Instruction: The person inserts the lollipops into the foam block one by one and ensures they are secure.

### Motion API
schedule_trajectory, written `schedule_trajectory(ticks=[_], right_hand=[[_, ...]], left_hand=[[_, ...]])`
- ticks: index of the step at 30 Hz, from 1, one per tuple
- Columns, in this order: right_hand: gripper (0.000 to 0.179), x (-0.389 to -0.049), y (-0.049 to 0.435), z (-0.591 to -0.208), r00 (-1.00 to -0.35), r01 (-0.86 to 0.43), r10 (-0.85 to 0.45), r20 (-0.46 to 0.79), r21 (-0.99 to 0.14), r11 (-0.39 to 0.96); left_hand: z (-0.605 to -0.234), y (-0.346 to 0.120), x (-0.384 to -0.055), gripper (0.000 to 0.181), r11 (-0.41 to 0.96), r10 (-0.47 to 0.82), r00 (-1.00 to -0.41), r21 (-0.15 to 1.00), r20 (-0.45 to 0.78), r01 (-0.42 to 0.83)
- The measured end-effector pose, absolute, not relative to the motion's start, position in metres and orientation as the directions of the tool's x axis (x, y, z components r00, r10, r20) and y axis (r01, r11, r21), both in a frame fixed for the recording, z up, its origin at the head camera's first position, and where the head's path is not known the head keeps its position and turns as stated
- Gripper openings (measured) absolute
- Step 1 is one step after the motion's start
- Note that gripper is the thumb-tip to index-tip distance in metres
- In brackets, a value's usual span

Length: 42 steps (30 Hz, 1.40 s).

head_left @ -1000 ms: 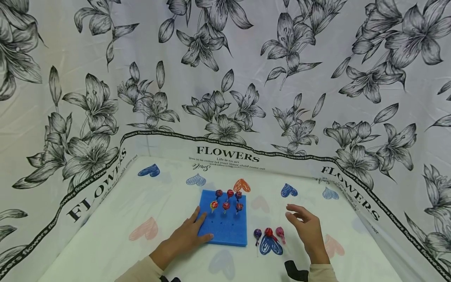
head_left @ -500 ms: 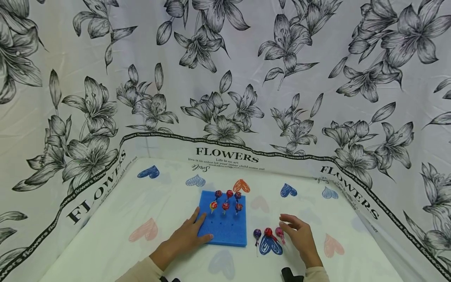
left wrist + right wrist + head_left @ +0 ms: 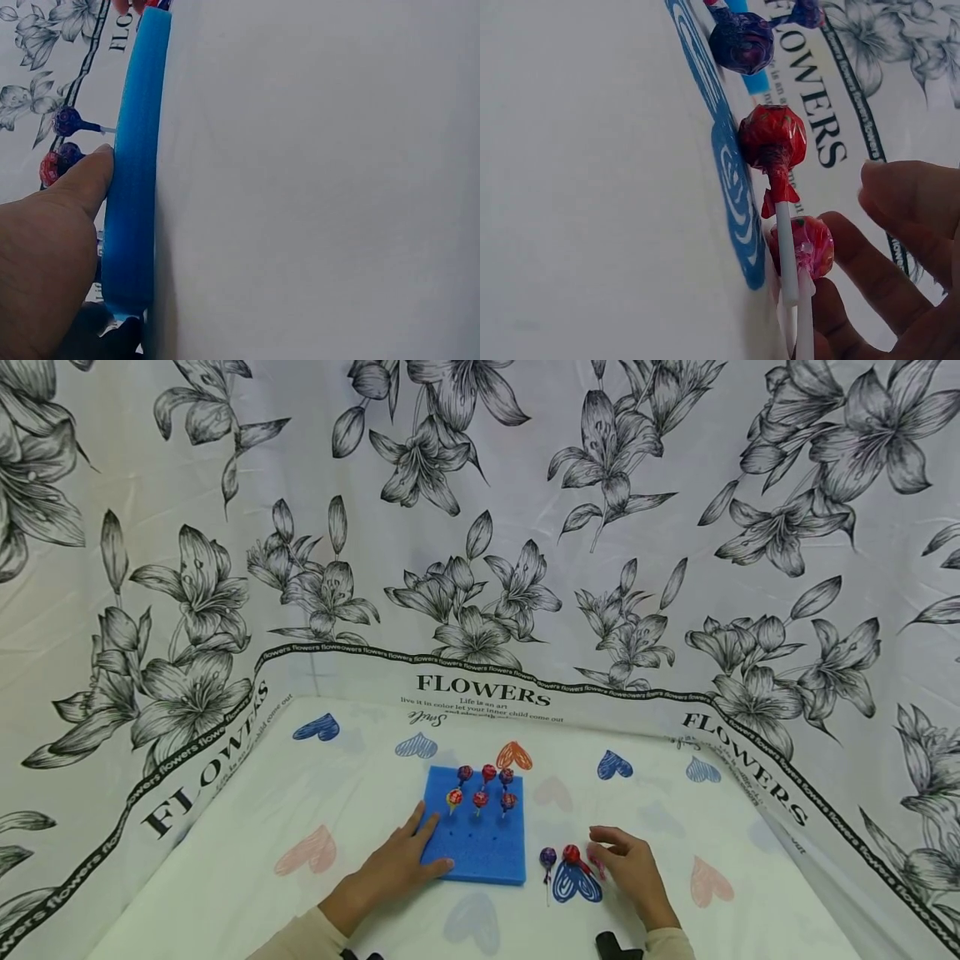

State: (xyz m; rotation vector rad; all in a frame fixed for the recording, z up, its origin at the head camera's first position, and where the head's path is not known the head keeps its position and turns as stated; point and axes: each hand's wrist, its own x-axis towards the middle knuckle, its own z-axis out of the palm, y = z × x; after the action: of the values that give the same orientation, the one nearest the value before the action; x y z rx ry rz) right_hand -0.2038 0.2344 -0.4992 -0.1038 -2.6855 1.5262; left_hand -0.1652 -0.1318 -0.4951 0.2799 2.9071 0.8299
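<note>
In the head view my left hand (image 3: pixel 393 868) rests on the left edge of a blue foam block (image 3: pixel 483 858), thumb and fingers spread. Several wrapped lollipops (image 3: pixel 480 798) stand in two rows in the block's far half; small holes show in front of them. Right of the block lie a purple lollipop (image 3: pixel 548 857), a red lollipop (image 3: pixel 572 853) and a pink lollipop (image 3: pixel 814 244). My right hand (image 3: pixel 630 868) is at the pink one, partly covering it. In the right wrist view its fingers (image 3: pixel 877 274) reach beside the pink wrapper, apart from one another; no firm pinch shows.
A white cloth printed with hearts (image 3: pixel 315 852) covers the table. Behind it hangs a white curtain with black flower drawings (image 3: pixel 480 585). A black device (image 3: pixel 617 946) sits at the right wrist.
My right hand has moved left and down to the pink lollipop, its fingers now partly hiding it. The left hand stays on the foam block.
</note>
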Motion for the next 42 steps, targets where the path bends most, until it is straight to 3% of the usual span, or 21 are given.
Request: schedule_trajectory(ticks=[18,26,33,38,42], right_hand=[[0.016,-0.211,0.234,-0.509,-0.985,0.001,0.135,0.111,-0.771,0.637],[0.029,-0.211,0.234,-0.508,-0.995,0.013,0.077,0.058,-0.71,0.705],[0.027,-0.21,0.231,-0.499,-1.0,-0.011,-0.002,0.015,-0.645,0.764],[0.028,-0.211,0.231,-0.492,-0.999,0.015,0.04,0.021,-0.687,0.727],[0.032,-0.213,0.233,-0.48,-0.993,0.025,0.106,0.047,-0.805,0.593]], left_hand=[[-0.497,-0.132,-0.165,0.089,0.834,0.199,-0.978,0.534,-0.062,0.136],[-0.501,-0.132,-0.166,0.09,0.834,0.201,-0.978,0.534,-0.059,0.139],[-0.5,-0.132,-0.166,0.09,0.833,0.209,-0.977,0.531,-0.043,0.155],[-0.5,-0.133,-0.167,0.089,0.83,0.213,-0.976,0.538,-0.054,0.151],[-0.502,-0.133,-0.168,0.09,0.836,0.21,-0.976,0.529,-0.06,0.147]])
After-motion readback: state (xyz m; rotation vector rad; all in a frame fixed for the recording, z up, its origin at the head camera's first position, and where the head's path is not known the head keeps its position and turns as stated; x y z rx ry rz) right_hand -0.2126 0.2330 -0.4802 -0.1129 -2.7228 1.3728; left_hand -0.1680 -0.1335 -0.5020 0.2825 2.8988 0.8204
